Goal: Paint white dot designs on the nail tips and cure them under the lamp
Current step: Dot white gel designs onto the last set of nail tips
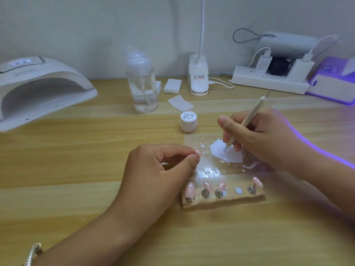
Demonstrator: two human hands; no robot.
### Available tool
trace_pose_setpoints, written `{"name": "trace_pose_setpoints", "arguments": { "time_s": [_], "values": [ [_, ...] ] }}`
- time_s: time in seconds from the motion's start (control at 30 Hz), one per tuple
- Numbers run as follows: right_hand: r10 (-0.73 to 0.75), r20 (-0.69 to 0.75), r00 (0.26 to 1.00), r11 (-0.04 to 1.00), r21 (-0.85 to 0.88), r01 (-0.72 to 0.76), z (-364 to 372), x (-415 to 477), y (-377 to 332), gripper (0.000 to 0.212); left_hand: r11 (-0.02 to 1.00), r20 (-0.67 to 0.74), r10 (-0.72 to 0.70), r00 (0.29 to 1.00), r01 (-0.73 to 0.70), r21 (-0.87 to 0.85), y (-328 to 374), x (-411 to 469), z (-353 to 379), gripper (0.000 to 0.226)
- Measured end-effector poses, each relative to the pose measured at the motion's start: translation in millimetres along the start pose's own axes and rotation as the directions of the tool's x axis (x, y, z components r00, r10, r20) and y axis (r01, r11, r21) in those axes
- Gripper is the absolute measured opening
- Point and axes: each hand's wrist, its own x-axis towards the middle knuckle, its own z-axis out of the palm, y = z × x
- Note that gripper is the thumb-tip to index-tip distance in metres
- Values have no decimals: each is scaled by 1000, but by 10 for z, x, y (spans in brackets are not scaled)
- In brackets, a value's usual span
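Right hand [259,135] grips dotting pen [247,121], tip in white gel [228,152] | left hand [159,169] pinches pink nail tip [197,152] | risk: overloaded tip blobs the dot.

- Light wooden table [96,160] with plank-like grain.
- White curing lamp [44,89] at the far left, its opening facing the person.
- Clear pump bottle [142,83] upright near the back, with a white block [172,86] and a paper square [180,103] just beside it.
- Desk lamp base [198,77] and power strip [269,82] along the wall.
- Small white jar [188,121], lid on, mid-table.
- Clear film [207,169] smeared with white paint [226,152].
- Holder strip [222,200] carrying pink nail tips [190,190], touching the film's near edge.
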Motion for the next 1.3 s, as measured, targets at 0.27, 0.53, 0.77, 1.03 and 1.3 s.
{"name": "trace_pose_setpoints", "arguments": {
  "time_s": [0.27, 0.53, 0.77, 1.03, 1.3],
  "values": [
    [-13, 12, 1000, 1000, 15, 13, 3, 3, -3, 45, 1000, 4, 7, 1000, -7, 17, 10, 5, 1, 20],
    [-58, -18, 998, 998, -17, 58, 14, 3, 18, 42, 1000, 9, 21, 1000, -21, 15, -11, 5, -6, 19],
    [-89, -67, 994, 996, -35, 87, 34, -19, 37, 42, 999, 13, 32, 999, -33, 15, -20, 4, -6, 17],
    [-217, -346, 913, 898, 295, 326, 4, -154, -284, 34, 980, 33, 161, 986, -155, -124, 73, -48, 6, 8],
    [-220, -264, 939, 846, 427, 318, 111, -383, -558, 32, 953, 52, 296, 954, -291, -87, 46, -38, -5, 8]
  ]
}}
